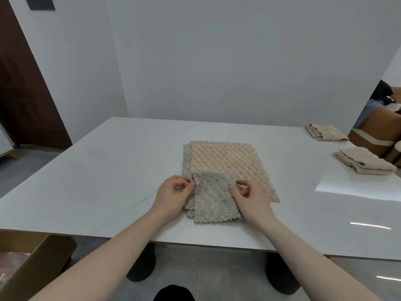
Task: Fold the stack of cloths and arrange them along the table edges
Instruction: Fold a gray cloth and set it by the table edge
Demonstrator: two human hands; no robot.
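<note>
Plain white walls (217, 61); dark brown wooden door (21, 94) at left. Glossy white marble-look worktop (86, 181). Grey tiled floor (217, 276). Open brown cardboard box (32, 268) lower left.

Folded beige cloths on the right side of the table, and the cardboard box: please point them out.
Far folded cloth (325, 132), head view, on its top face.
Near folded cloth (364, 160), head view, on its top face.
Cardboard box (41, 263), head view, on its outer side wall.

cloth stack (225, 164) mid-table (86, 181), two folded cloths (325, 132) (364, 160) along right edge, box (32, 263) below left
</note>
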